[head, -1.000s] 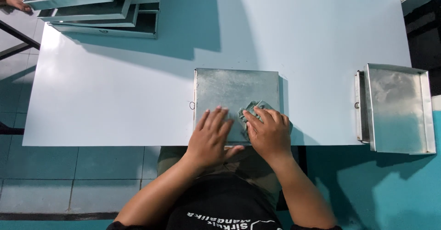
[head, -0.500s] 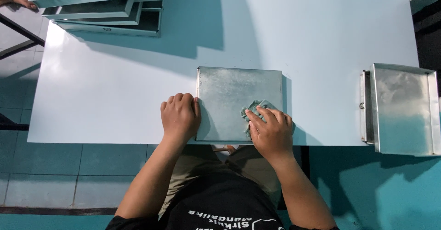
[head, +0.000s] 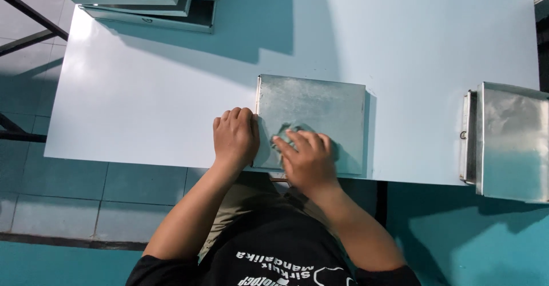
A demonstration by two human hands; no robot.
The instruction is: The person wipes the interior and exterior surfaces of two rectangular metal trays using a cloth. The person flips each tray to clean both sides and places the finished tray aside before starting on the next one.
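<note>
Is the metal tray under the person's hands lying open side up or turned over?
Turned over, it seems: the metal tray shows one flat, unbroken top with no raised rim around it.

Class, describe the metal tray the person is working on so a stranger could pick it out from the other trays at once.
Start at the white table. At the middle of its near edge lies a flat, square metal tray. Unlike the stacked trays at the far left corner and the shiny tray overhanging the right edge, it lies under both hands: the left hand grips its left rim, the right hand presses a cloth on it.

No packages, labels, signs, screens.
</note>
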